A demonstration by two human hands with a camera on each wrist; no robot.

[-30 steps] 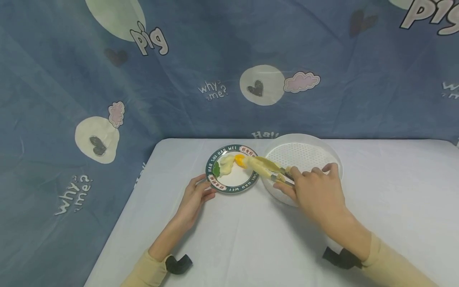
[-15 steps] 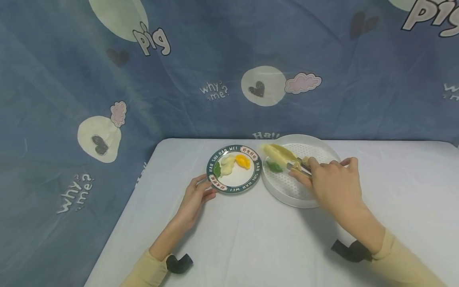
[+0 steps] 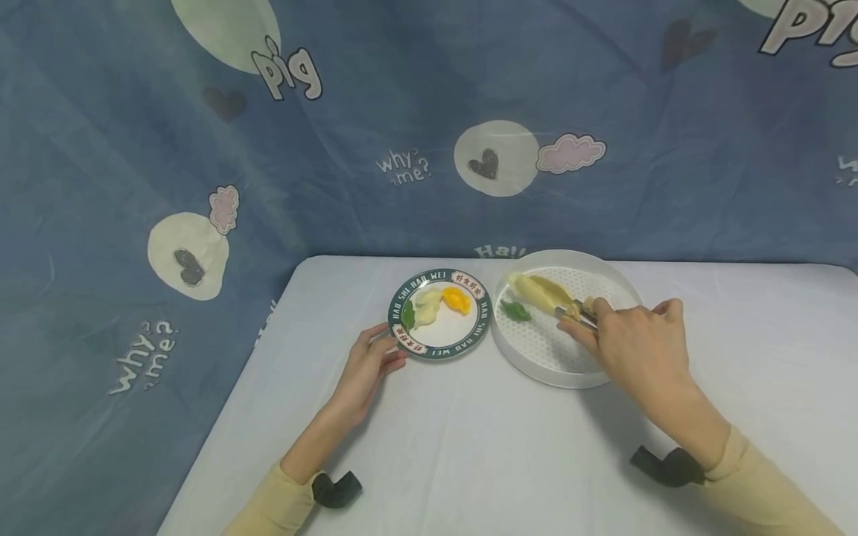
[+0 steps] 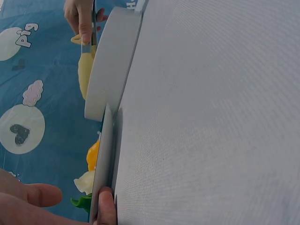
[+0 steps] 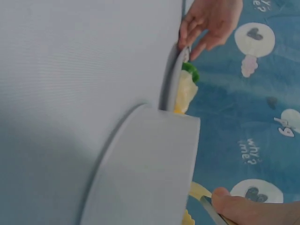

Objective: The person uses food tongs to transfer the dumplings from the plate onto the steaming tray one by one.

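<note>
In the head view my right hand (image 3: 640,342) grips tongs (image 3: 539,292) with pale yellow, leaf-shaped tips and metal arms. Their tips hover over the round white perforated tray (image 3: 536,365). Just left of them a green piece (image 3: 515,310) lies in the tray. My left hand (image 3: 362,372) holds the left rim of the green-bordered plate (image 3: 439,352), with a finger under it in the left wrist view. On the plate are an orange piece (image 3: 456,301), a cream piece (image 3: 427,307) and a green piece (image 3: 408,316); their kinds are hard to tell.
The plate and the tray stand close together near the back of the white-covered table (image 3: 469,447). Behind the table hangs a blue printed cloth (image 3: 375,216). The tray's wall (image 5: 145,159) rises above the plate in the right wrist view.
The tongs have moved right from the plate to over the tray, leaving the orange piece on the plate. The green piece in the tray has come into sight. My left hand has stayed put.
</note>
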